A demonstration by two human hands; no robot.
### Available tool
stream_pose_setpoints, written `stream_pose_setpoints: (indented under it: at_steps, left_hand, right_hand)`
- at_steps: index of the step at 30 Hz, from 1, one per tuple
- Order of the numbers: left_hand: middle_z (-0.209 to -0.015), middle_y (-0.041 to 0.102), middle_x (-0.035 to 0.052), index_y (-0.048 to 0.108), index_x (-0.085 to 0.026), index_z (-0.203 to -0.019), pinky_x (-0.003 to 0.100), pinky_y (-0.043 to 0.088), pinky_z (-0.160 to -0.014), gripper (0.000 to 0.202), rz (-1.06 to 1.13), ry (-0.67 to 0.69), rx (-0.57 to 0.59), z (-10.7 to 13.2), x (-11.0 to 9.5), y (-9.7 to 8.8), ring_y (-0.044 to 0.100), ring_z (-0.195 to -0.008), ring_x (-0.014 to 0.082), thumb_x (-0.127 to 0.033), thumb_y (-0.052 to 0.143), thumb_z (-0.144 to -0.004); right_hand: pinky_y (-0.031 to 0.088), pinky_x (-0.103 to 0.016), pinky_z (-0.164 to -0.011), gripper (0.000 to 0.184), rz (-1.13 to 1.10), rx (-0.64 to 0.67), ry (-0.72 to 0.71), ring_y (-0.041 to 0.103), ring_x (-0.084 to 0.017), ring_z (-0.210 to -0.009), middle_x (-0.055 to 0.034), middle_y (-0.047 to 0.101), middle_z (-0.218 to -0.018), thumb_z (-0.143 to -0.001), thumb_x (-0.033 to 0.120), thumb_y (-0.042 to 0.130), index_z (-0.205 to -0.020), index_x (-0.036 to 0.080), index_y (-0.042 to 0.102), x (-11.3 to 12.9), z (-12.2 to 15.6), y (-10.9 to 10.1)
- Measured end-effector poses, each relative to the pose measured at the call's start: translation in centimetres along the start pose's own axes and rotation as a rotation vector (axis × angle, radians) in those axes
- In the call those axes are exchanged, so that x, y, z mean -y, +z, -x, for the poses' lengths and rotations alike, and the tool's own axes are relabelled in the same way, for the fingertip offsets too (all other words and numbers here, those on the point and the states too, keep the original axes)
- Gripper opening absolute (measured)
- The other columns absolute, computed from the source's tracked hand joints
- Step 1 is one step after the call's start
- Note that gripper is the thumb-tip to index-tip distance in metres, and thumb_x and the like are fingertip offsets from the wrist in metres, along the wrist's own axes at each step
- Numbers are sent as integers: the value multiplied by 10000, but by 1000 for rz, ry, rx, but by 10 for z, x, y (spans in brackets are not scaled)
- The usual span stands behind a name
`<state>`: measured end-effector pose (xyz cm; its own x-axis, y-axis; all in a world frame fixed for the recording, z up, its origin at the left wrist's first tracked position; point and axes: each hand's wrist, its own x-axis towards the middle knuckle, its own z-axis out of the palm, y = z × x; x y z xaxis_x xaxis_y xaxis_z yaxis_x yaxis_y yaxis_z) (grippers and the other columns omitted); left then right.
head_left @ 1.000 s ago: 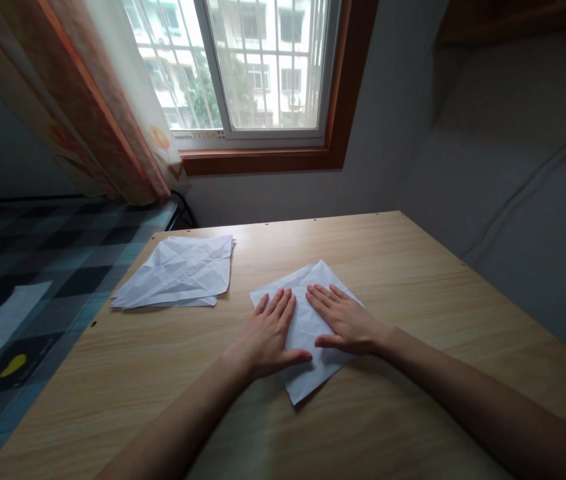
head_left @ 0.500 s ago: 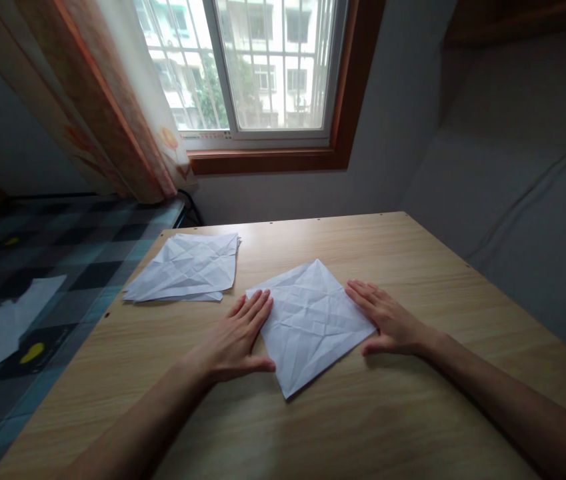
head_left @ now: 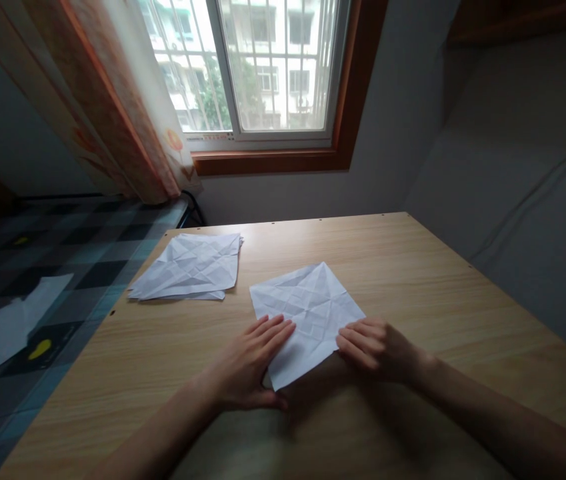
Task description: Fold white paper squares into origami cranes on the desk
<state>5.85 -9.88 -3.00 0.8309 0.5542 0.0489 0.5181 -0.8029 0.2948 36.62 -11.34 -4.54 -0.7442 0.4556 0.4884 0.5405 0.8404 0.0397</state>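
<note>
A creased white paper sheet [head_left: 310, 310] lies as a diamond on the wooden table [head_left: 413, 280]. My left hand [head_left: 247, 367] is at its near-left edge, with the fingers laid over the paper and the thumb under the near corner. That corner is raised a little and casts a shadow. My right hand [head_left: 377, 347] is at the near-right edge, its fingers curled and pinching the rim of the sheet.
A small stack of crumpled white sheets [head_left: 190, 267] lies at the table's far left. Left of the table is a checked blanket [head_left: 63, 267] with a white sheet [head_left: 7, 327] on it. A window and curtain [head_left: 127, 107] stand behind, and a grey wall is on the right.
Both hands slid from the sheet's side edges toward me to its near corner. The right hand's fingers curled onto the edge, and the near corner lifted slightly.
</note>
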Motion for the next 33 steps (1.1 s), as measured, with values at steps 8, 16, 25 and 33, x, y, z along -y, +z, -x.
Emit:
stream_pose_setpoints:
  at_steps: [8,16,25,33]
  left_hand:
    - [-1299,639,61,604,-209,-1281,423,431,-1088,633,158,-88,-232,10,20,-3,586,-1225,217,-72,451,-683]
    - [-1089,743,43,715,-195,-1090,315,530,-925,336,427,-382,-392,9,15,-11,693,-1005,212,-240,457,-880]
    - [-626,619,-9,600,-147,-791,237,482,-540,292,578,-596,-576,4,18,-4,580,-576,149,-422,540,-869]
    - [-1498,358,211,108,-194,-1523,553,391,-1051,865,-102,-585,-756,-4,12,1,400,-1346,380,-332,621,-840]
  right_hand:
    - [495,-452,-961,873,-310,-117,142,620,-313,-1126,-186,664,-1176,-690,755,634,-1300,142,516,-27,-4,-31]
    - [423,-496,-1044,1051,-596,180,300,523,-363,-1259,-194,579,-1332,-517,742,765,-1370,183,510,-54,12,-10]
    - [498,-325,-664,359,-512,-84,653,629,-203,-672,-41,668,-707,-893,482,541,-741,179,658,-16,-23,8]
    - [489,-440,-822,639,-271,-53,809,601,-238,-798,-41,636,-836,-784,251,627,-1384,160,424,-10,-25,22]
